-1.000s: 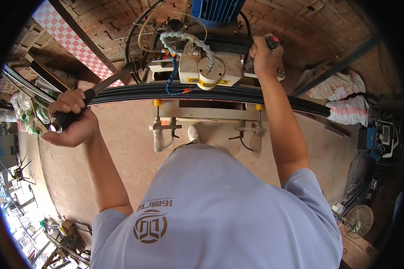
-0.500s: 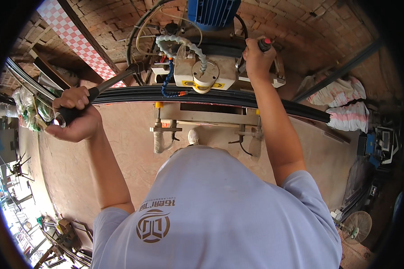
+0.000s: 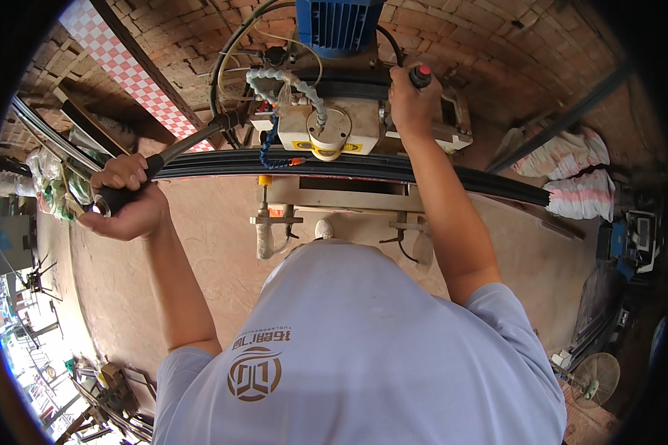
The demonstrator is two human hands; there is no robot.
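Note:
My left hand (image 3: 130,194) is closed around the black grip of a long metal lever (image 3: 187,142), which runs up toward the machine. My right hand (image 3: 416,100) is wrapped round a black handle with a red button (image 3: 421,72) at its end. Between them stands the machine's pale head (image 3: 328,133), with a blue finned motor (image 3: 341,26) behind it. Long dark bars (image 3: 349,165) lie across in front of the head. A blue jointed hose (image 3: 272,148) with an orange nozzle points down beside the head, close to the bars.
Clamps with a yellow tip (image 3: 265,180) stand at the machine's front rail (image 3: 334,199). Pale sacks (image 3: 583,194) lie at right, near a round fan (image 3: 595,377). Plastic-wrapped things (image 3: 48,178) are at far left. A red-and-white checkered strip (image 3: 126,59) runs along the upper left.
The machine head has shifted slightly left relative to the front clamp, and my right hand on its handle has gone with it. My left hand keeps its hold on the lever.

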